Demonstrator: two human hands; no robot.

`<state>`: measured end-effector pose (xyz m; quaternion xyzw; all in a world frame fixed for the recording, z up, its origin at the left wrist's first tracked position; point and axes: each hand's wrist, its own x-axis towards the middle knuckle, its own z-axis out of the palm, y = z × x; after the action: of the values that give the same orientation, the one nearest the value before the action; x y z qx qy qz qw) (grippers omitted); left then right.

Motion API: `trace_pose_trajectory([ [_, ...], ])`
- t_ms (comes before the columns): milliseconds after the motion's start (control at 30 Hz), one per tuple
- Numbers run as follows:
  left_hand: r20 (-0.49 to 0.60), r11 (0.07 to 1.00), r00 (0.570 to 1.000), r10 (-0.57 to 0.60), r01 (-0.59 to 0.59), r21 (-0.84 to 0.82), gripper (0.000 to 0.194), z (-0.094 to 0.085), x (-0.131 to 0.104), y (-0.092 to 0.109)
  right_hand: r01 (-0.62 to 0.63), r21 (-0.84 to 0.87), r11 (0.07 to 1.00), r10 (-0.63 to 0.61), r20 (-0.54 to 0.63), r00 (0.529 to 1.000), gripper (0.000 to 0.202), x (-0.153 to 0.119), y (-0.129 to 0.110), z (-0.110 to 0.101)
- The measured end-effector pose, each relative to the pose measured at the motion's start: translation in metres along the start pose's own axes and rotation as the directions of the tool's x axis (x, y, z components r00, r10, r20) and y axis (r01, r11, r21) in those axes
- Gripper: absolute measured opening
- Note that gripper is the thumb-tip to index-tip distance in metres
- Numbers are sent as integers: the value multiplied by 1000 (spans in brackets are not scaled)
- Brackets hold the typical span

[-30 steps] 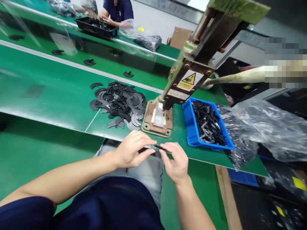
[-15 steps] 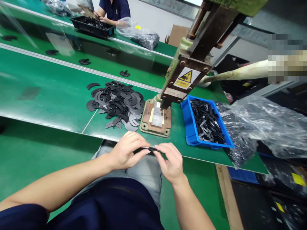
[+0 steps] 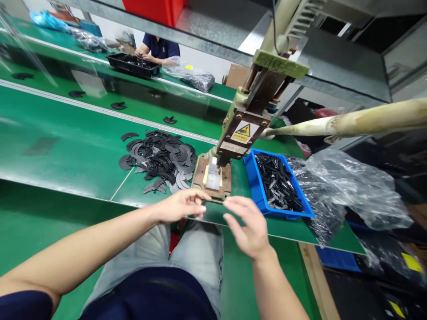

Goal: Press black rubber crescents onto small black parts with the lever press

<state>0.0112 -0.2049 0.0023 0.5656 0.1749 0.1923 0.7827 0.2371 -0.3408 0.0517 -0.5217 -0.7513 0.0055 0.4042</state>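
My left hand [image 3: 183, 205] is at the table's front edge, its fingers closed on a small black part [image 3: 204, 202] that is mostly hidden. To its right my right hand [image 3: 248, 224] is open, thumb and fingers apart, with nothing between them. Just beyond both hands stands a hand press [image 3: 238, 133] on a brown base plate [image 3: 199, 175], with a pale metal block [image 3: 212, 180] under its ram. Left of the press lies a pile of dark curved pieces [image 3: 163, 155]. A blue bin [image 3: 255, 182] of slim black parts sits to the right.
Clear plastic bags [image 3: 353, 186] lie beside the bin. The press's long lever [image 3: 367, 118] reaches out to the right. Curved parts [image 3: 118, 106] lie spaced along the green strip behind. Across it, a person [image 3: 162, 48] handles parts at a black tray [image 3: 133, 69].
My right hand has let go of the black part and opened, moving away to the right. The left hand keeps the part. The whole view has shifted, showing more of the shelf above.
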Motion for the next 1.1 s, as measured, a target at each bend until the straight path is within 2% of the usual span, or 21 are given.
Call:
trace_pose_trajectory([
  [67, -130, 984, 984, 120, -101, 150, 40, -15, 22, 8, -79, -31, 996, 70, -219, 973, 34, 18, 9, -24],
  [133, -229, 941, 943, 243, -172, 290, 35, -31, 46, 15, -106, 5, 994, 97, -453, 886, 29, 44, 15, -49],
  [200, -273, 880, 902, 334, -194, 433, 32, -43, 70, 19, -25, 85, 996, 72, -612, 787, 40, 77, 12, -72],
  [267, -259, 786, 875, 410, -194, 586, 28, -52, 90, 20, 130, 156, 979, 7, -665, 747, 56, 111, 3, -92],
  [300, -235, 728, 864, 445, -196, 657, 26, -56, 97, 20, 188, 179, 966, -26, -652, 758, 60, 127, -4, -101],
  [367, -148, 598, 855, 498, -215, 772, 21, -60, 109, 20, 238, 234, 943, -65, -569, 819, 61, 154, -16, -114],
  [433, -20, 451, 856, 516, -252, 856, 18, -63, 115, 20, 246, 280, 928, -86, -483, 871, 48, 173, -22, -123],
  [533, 147, 279, 860, 489, -314, 907, 18, -65, 118, 23, 232, 317, 920, -82, -422, 903, 26, 186, -22, -131],
  [633, 205, 233, 868, 453, -338, 912, 21, -65, 115, 28, 199, 324, 925, -72, -365, 928, 32, 178, -21, -130],
  [733, 215, 235, 877, 429, -339, 911, 23, -65, 111, 31, 210, 274, 939, -95, -378, 921, 37, 152, -24, -117],
  [833, 204, 246, 876, 438, -335, 910, 25, -61, 106, 29, 211, 167, 963, -129, -401, 907, 33, 112, -21, -91],
  [933, 136, 258, 885, 445, -272, 927, 24, -57, 104, 27, 219, 57, 974, -176, -422, 889, 27, 75, -9, -59],
  [1000, 86, 281, 905, 417, -219, 934, 25, -56, 102, 29, 202, 24, 979, -167, -471, 866, 24, 60, -1, -41],
  [1100, 72, 290, 918, 390, -197, 937, 29, -61, 89, 40, 159, 24, 987, -117, -570, 813, 25, 52, 4, -24],
])
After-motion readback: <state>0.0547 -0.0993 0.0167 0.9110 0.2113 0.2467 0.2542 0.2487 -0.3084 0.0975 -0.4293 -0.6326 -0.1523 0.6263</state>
